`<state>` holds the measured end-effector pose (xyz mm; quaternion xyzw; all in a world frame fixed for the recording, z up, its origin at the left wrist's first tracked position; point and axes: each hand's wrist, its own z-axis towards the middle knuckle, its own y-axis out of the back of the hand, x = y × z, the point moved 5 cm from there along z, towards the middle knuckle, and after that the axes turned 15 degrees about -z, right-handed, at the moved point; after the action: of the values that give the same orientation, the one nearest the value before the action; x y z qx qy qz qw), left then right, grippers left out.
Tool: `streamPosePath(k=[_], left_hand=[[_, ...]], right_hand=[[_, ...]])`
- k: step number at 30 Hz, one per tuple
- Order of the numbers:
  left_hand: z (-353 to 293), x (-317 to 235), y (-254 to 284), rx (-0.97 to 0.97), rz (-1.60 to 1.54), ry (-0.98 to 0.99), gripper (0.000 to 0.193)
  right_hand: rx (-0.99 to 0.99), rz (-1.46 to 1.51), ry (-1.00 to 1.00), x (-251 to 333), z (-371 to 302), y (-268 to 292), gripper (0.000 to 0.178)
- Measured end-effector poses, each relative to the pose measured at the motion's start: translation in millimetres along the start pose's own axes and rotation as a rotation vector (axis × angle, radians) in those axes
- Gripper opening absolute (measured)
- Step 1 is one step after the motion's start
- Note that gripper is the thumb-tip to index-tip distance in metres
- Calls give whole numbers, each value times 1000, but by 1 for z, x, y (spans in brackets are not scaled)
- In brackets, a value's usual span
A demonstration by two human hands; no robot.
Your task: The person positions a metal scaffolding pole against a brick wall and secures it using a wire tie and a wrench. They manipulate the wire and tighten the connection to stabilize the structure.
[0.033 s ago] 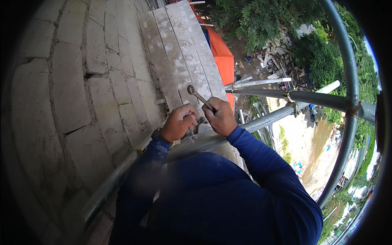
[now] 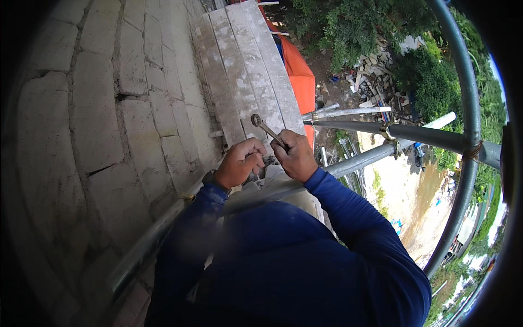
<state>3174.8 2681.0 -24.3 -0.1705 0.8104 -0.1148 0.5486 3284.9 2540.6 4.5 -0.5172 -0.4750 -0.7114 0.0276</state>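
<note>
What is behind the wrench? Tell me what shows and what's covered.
Behind the exposed part of the wrench, pale, stained planks show. Its other end is covered by the right hand, and whatever lies directly behind that hand cannot be seen.

Dark blue long-sleeved top (image 2: 283, 256), pale smudges (image 2: 217, 199) on the left sleeve (image 2: 202, 210), dark left wristband (image 2: 209, 177), bare fingers (image 2: 250, 146)

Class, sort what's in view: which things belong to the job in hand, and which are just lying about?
With the job:
wrench in the right hand
left hand, fingers curled, contents unclear
metal pipe near the right wrist, probably

Apparently just around:
orange sheet
scrap heap
</note>
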Motion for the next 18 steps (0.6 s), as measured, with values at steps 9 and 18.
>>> streamPosePath(k=[9,18], left_hand=[[-15,-10,10,-27,-37,-2,13],[-25,-4,13,44,64,37,16]], right_hand=[[71,21,25,12,8,-9,16],[44,-62,122,17,17,-23,14]])
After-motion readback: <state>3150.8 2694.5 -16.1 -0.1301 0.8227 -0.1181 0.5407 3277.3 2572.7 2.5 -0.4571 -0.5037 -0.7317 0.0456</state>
